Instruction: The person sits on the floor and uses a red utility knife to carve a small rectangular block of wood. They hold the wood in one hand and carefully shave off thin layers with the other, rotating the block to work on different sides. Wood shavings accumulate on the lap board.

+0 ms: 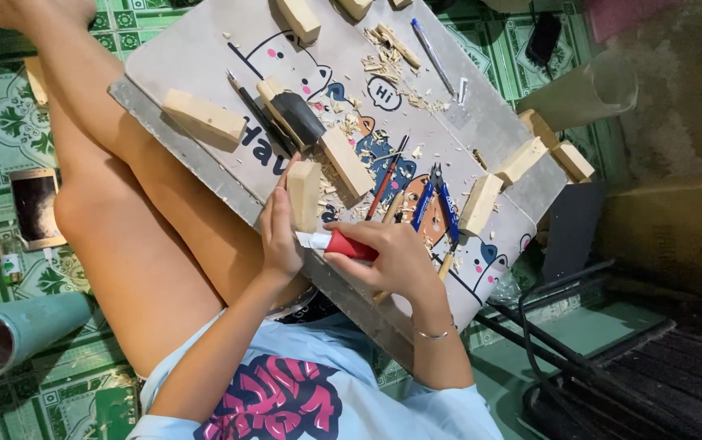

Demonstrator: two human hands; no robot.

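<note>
Head view: nearest the camera is the person's light blue shirt (302,399) with a pink and dark print, with both forearms reaching up from it to a grey board (204,49) printed with cartoon figures, which rests across the lap. The left hand (280,236) has its fingers (273,213) wrapped around a pale, rectangular wood block (303,194), held upright on the near part of the board; the block is unpainted with squared edges. The right hand (400,259) is closed around a red-handled knife (343,243), its pale blade end pointing at the lower end of the block, just beside the left-hand fingers. Wood shavings (383,57) lie scattered over the board. Further blocks of the same pale wood lie around, one long block (202,118) near the far left edge. Blue-handled pliers (436,200) and a pencil (389,175) lie beside the right hand.
</note>
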